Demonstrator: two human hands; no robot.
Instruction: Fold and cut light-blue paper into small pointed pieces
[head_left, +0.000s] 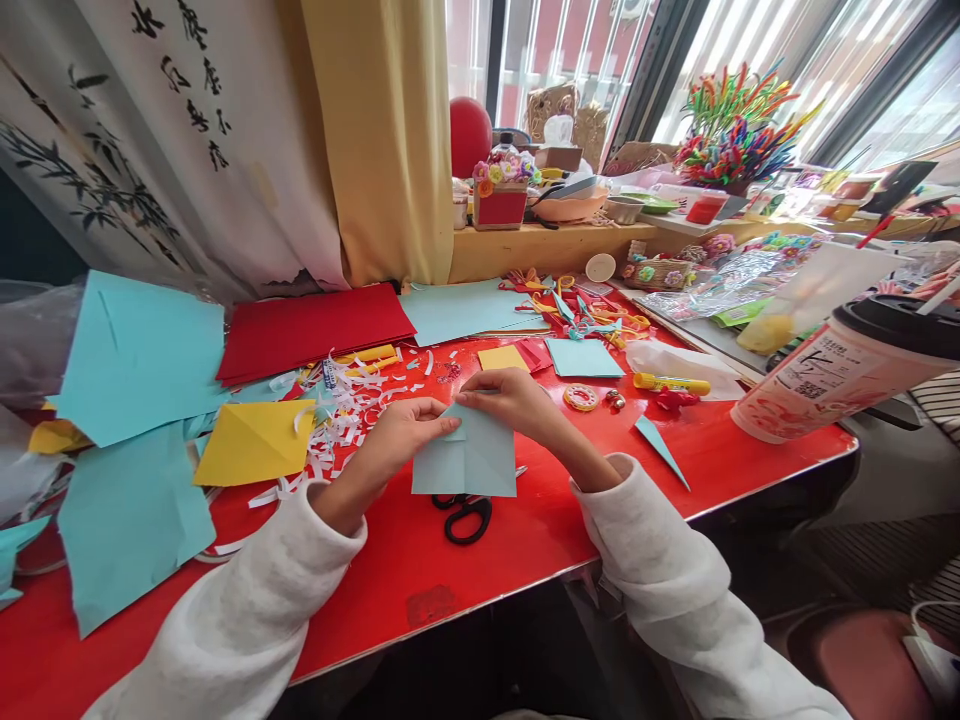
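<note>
A light blue sheet of paper (469, 465) with crease lines is held up over the red table by both hands. My left hand (409, 430) pinches its upper left part between thumb and fingers. At the top edge, my right hand (514, 400) grips the paper, its fingertips close to those of the left. Beneath the paper lie scissors (468, 521); their black handles show and most of the blades are hidden. A creased yellow paper square (255, 442) rests left of my hands, beside a heap of white paper shreds (349, 415).
Large blue sheets (135, 520) cover the table's left side. A red paper stack (315, 330) lies at the back. Small blue squares (583, 358), a yellow glue stick (671, 384) and a blue paper triangle (661, 450) are to the right. A large drink cup (840, 375) stands tilted in view at the right edge.
</note>
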